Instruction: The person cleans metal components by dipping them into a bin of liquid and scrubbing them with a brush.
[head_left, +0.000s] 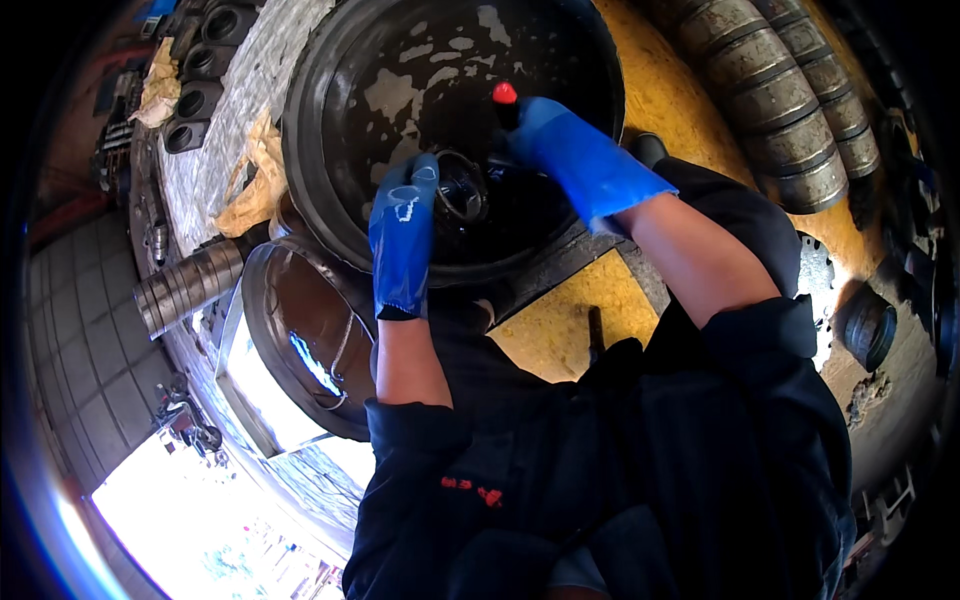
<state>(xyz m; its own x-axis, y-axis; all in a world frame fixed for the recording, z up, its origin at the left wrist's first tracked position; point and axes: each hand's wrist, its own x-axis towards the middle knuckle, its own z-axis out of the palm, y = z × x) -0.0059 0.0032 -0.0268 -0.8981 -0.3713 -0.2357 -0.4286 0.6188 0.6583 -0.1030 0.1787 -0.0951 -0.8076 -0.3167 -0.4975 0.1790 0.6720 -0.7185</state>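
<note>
A wide black tub of dark liquid, with patches of pale foam on top, stands in front of me. My left hand, in a long blue rubber glove, is closed at the edge of a wet, dark ring-shaped part near the tub's near side. Blue-gloved too, my right hand grips a black-handled tool with a red end sticking up beyond the thumb. The tool's lower end is hidden by the glove and dark liquid beside the ring, so its kind does not show.
Left of the tub sits a round metal pan of brown liquid with a wire handle. A ribbed metal cylinder lies beside it. Rows of stacked metal cylinders stand at the right, a black ring nearer. Dark blocks with holes line the far left.
</note>
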